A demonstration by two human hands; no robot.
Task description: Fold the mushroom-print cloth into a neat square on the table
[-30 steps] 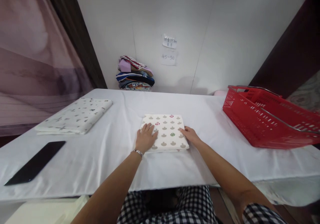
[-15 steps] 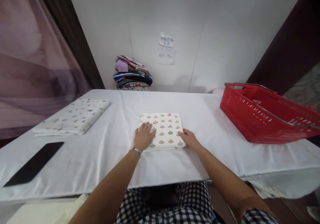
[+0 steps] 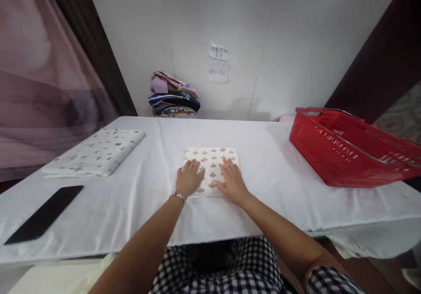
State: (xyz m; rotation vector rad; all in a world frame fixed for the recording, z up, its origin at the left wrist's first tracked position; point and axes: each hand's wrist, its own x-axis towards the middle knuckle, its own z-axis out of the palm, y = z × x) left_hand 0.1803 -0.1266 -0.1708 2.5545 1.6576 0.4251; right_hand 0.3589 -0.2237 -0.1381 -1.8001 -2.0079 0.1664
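A folded cream cloth (image 3: 208, 169) with grey and a few red mushroom-like prints lies flat in front of me on the white-covered table (image 3: 269, 154). My left hand (image 3: 189, 178) rests open on its left part, fingers pointing away from me and a bracelet at the wrist. Spread across the cloth's right part is my right hand (image 3: 233, 181), palm down and open, hiding some of the print. Neither hand grips anything.
At the left lies another folded white cloth (image 3: 98, 151) with small dark prints, and nearer, a black phone-like slab (image 3: 44, 215). A red basket (image 3: 345, 154) stands at the right. Behind the table, folded fabrics (image 3: 174, 97) are stacked against the wall below paper signs (image 3: 219, 61).
My right hand has moved left from the cloth's right edge onto its top and now lies spread there. My left hand and the cloth have stayed in place.
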